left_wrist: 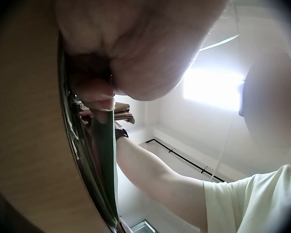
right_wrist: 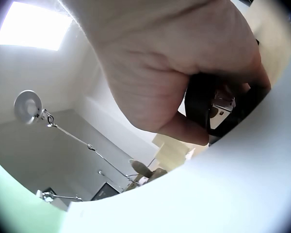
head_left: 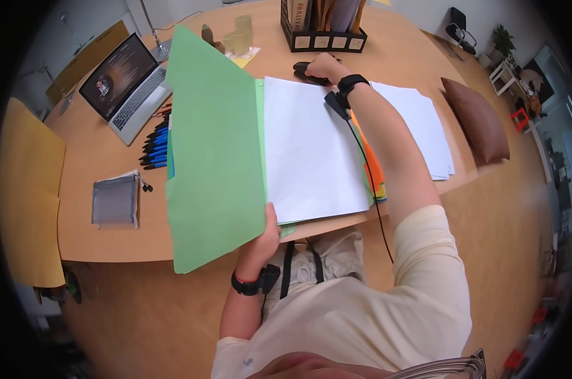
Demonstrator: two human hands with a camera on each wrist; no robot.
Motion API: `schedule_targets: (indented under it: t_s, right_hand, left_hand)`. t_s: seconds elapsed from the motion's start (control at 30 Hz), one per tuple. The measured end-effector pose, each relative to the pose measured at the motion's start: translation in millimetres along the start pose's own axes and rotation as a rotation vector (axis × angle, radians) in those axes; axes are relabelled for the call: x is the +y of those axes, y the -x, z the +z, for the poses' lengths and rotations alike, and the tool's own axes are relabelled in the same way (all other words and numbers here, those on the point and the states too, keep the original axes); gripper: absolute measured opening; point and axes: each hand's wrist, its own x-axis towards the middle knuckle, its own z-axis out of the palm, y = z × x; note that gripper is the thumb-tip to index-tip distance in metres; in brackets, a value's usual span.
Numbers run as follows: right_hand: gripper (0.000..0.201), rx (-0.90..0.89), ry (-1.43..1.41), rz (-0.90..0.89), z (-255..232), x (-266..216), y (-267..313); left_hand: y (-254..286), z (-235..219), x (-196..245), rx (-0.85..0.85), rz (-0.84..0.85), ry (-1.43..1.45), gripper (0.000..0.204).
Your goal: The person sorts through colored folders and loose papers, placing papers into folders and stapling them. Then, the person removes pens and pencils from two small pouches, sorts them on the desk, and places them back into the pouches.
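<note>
A green folder (head_left: 216, 158) lies opened at the table's front edge, its left cover raised. White sheets (head_left: 314, 151) rest on its right side. My left hand (head_left: 261, 243) grips the folder's lower edge near the fold, with the thumb on the near side. In the left wrist view its fingers (left_wrist: 94, 92) pinch the green card. Beyond the top of the sheets, my right hand (head_left: 326, 67) holds a black hole punch (head_left: 308, 71). In the right wrist view the fingers and thumb wrap round the punch (right_wrist: 199, 102), whose metal mechanism shows between the black parts.
Another white paper stack (head_left: 415, 126) lies right of the folder, with orange folders (head_left: 371, 164) between. A brown pouch (head_left: 479, 123) sits at the right edge. Leftward are a laptop (head_left: 121, 88), blue pens (head_left: 156, 148) and a mesh pouch (head_left: 115, 201). A black file rack (head_left: 324, 41) stands behind.
</note>
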Motion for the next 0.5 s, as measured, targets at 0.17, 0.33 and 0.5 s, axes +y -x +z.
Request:
schedule_targets:
  t_s: [0.17,0.33,0.5]
  right_hand:
    - [0.045,0.019,0.042,0.029,5,47,-44]
    - [0.048,0.032,-0.128,-0.076,9,72,-64]
    - [0.049,0.168,-0.142,-0.15,0,60,-44]
  left_hand:
    - [-1,-1,-1,-0.029,-0.019,-0.008,0.04]
    - [-2,0,-7,0.006,0.065,-0.077,0.042]
    - [0,2,2,0.031,-0.008,-0.047,0.043]
